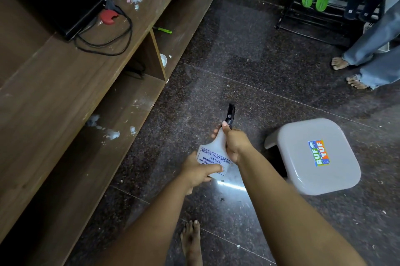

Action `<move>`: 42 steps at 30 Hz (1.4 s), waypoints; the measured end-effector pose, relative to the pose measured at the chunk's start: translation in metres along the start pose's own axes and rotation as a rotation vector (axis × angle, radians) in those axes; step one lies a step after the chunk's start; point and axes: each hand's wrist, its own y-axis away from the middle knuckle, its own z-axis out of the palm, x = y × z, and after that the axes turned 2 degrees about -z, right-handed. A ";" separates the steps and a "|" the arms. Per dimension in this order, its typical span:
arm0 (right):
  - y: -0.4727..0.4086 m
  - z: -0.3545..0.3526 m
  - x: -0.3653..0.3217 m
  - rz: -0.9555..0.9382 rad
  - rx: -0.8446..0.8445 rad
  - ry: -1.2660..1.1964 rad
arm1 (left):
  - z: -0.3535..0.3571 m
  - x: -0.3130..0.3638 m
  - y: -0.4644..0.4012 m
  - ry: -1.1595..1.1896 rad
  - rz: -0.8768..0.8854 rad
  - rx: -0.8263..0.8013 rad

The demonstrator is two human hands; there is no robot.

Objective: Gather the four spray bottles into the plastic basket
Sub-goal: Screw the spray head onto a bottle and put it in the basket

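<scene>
A white spray bottle (213, 153) with a black trigger head and a blue-lettered label hangs tilted above the dark floor, nozzle pointing away from me. My left hand (199, 171) grips its lower body over the label. My right hand (234, 143) wraps its neck just below the black head. No basket and no other spray bottle shows in this view.
A grey plastic stool (313, 155) stands on the floor to the right of my hands. A long wooden TV unit (71, 97) with open shelves runs along the left. A shoe rack (329, 6) stands far right, with another person's bare feet (339, 63) near it. My own foot (191, 242) is below.
</scene>
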 end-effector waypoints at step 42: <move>0.381 0.255 0.076 -0.768 -0.603 1.009 | -0.211 -0.009 0.362 0.891 0.187 0.653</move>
